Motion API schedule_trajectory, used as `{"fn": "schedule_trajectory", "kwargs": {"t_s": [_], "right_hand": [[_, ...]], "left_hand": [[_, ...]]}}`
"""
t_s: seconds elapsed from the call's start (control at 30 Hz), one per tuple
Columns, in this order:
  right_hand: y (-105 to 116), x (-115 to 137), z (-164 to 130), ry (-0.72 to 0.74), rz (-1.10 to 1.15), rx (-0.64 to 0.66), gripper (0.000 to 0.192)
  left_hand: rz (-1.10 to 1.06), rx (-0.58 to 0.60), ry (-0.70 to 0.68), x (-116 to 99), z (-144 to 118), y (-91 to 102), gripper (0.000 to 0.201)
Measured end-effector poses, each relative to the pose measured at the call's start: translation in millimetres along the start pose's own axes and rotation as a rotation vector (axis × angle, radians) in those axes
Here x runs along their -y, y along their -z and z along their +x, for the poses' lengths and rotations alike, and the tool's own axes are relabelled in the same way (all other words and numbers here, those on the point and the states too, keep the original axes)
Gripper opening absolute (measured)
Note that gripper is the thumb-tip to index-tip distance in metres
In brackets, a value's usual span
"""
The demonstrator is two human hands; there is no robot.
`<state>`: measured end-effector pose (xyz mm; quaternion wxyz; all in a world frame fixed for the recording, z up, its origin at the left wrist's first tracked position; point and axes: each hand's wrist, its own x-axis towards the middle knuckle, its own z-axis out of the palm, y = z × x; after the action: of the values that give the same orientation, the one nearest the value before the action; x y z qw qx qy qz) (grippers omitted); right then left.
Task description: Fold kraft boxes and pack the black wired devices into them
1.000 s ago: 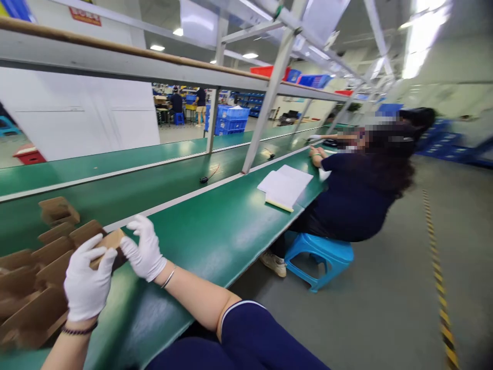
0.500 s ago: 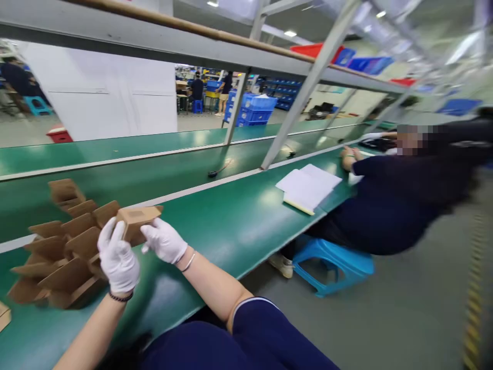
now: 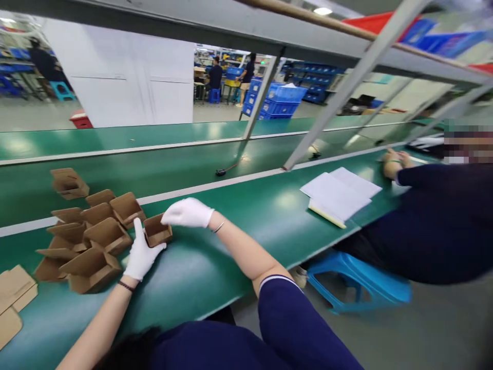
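Observation:
A small brown cardboard box [image 3: 157,232] sits upright on the green bench with its top open. My left hand [image 3: 141,256], in a white glove, holds it at the near left corner, the index finger along its left side and the thumb across the front. From the right, my gloved right hand [image 3: 188,213] reaches over with bent fingers closed at the box's upper right edge; the fingertips are partly hidden. Just left of my hands stand several open cardboard boxes [image 3: 94,270] with raised flaps, packed close together.
Another open box [image 3: 69,183] stands apart farther back. Flat cardboard pieces [image 3: 15,290] lie at the left edge. White papers [image 3: 341,192] rest on the bench to the right, near a seated co-worker [image 3: 435,221]. A slanted metal post [image 3: 342,97] rises from the bench.
The box has come down from my raised hands and turned, now standing open side up on the bench beside the others. My left hand has moved lower around it. The view has shifted left.

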<state>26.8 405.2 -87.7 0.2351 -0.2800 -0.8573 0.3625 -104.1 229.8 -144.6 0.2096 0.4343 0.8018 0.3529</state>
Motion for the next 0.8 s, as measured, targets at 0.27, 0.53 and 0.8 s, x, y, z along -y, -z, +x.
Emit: {"fn": "schedule_trajectory", "kwargs": {"t_s": [0.27, 0.53, 0.8], "right_hand": [[139, -125, 82, -0.517, -0.743, -0.077, 0.054], [115, -144, 83, -0.443, -0.785, 0.028, 0.039], [12, -32, -40, 0.19, -0.734, -0.422, 0.04]], "left_hand": [[0.083, -0.516, -0.431, 16, -43, -5.3, 0.117], [-0.056, -0.272, -0.646, -45, -55, -9.0, 0.061], [-0.87, -0.014, -0.062, -115, -7, -43.4, 0.068]]}}
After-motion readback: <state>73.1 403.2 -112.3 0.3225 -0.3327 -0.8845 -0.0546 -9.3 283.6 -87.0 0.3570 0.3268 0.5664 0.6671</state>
